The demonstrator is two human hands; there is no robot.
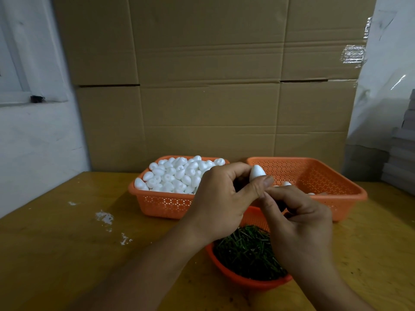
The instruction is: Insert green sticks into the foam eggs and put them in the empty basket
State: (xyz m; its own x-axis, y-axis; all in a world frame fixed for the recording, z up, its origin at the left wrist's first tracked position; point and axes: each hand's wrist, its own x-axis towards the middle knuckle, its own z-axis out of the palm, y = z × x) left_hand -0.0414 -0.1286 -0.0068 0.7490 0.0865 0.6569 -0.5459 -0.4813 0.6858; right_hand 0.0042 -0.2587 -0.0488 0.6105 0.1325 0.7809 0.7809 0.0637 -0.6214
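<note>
My left hand (pixel 221 198) grips a white foam egg (pixel 257 173) between thumb and fingers, above the table's middle. My right hand (pixel 298 225) has its fingertips pinched together just under that egg; any stick between them is hidden. Below both hands stands a small orange basket (pixel 226 269) full of green sticks (pixel 244 250). At the back left an orange basket (pixel 157 204) is heaped with foam eggs (pixel 175 175). At the back right a second orange basket (pixel 350 194) holds a few eggs (pixel 286 183), partly hidden behind my hands.
The baskets stand on a wooden table (pixel 67 254) with white paint flecks (pixel 104 217) on its left part. Large cardboard boxes (pixel 208 86) rise right behind the baskets. A stack of grey boards (pixel 402 158) sits at the right edge.
</note>
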